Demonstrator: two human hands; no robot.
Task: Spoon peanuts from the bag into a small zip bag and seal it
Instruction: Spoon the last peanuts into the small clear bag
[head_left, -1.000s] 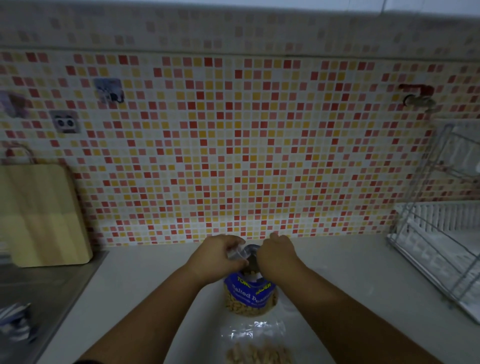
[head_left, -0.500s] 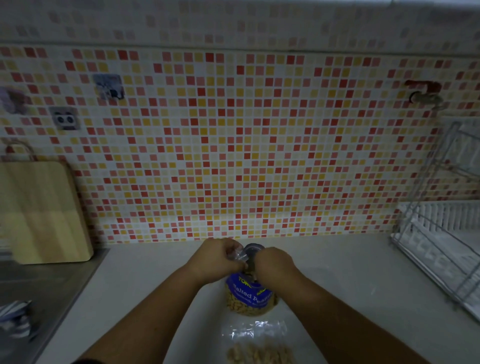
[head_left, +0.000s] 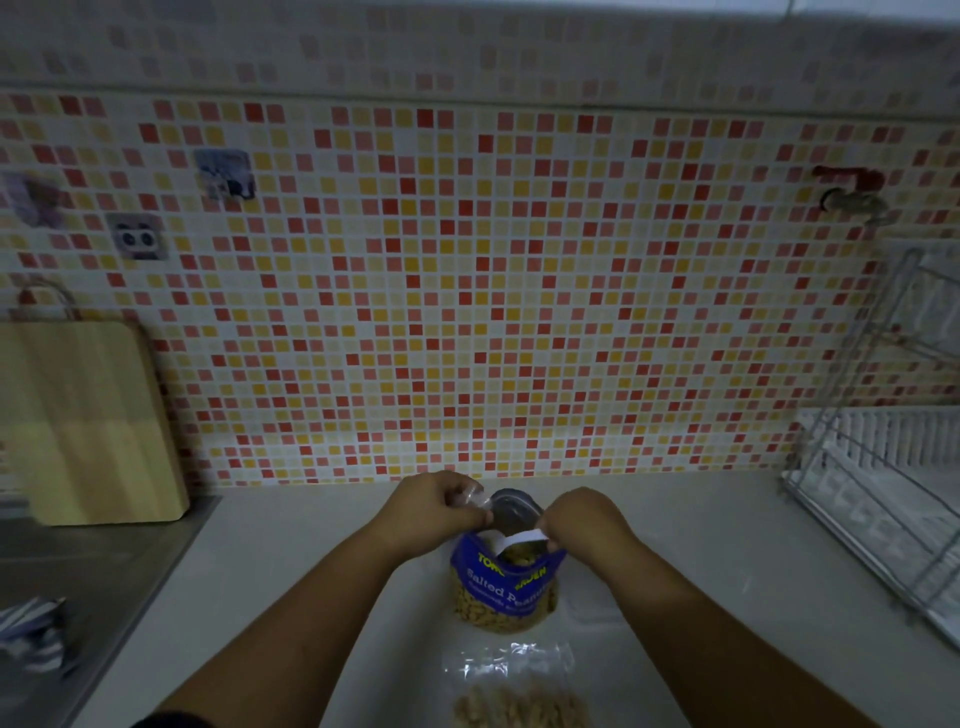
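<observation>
1. Blue printed film makes up the peanut bag (head_left: 501, 582), which stands upright on the pale, smooth tabletop (head_left: 311, 571) close to the mosaic-tiled wall (head_left: 467, 312). Tan nuts show through its clear lower part.
2. Both hands work at the bag's mouth. The left hand (head_left: 431, 512) pinches the crinkled, see-through lip between its fingers (head_left: 470, 513), while the right hand (head_left: 587, 519) pinches a white strip (head_left: 519, 538) on the opposite edge. The mouth gapes between them.
3. Nearer the person, the small zip bag (head_left: 514, 670) lies flat on the tabletop, just beside the big bag's base. It is glossy and wrinkled, and a heap of peanuts (head_left: 519, 706) sits in it. Its seal cannot be judged, and no spoon can be made out.
4. The step in hand appears to be handling the big bag's mouth. It is best done with an even pull from both sides and the base planted flat. Film this thin likely slips and buckles, and a lopsided tug could tip the tall pouch and scatter nuts.
5. A pale wooden cutting board (head_left: 88, 426) leans against the tiles at left, above a steel sink (head_left: 78, 571). A wire dish rack (head_left: 883, 519) stands at right.
</observation>
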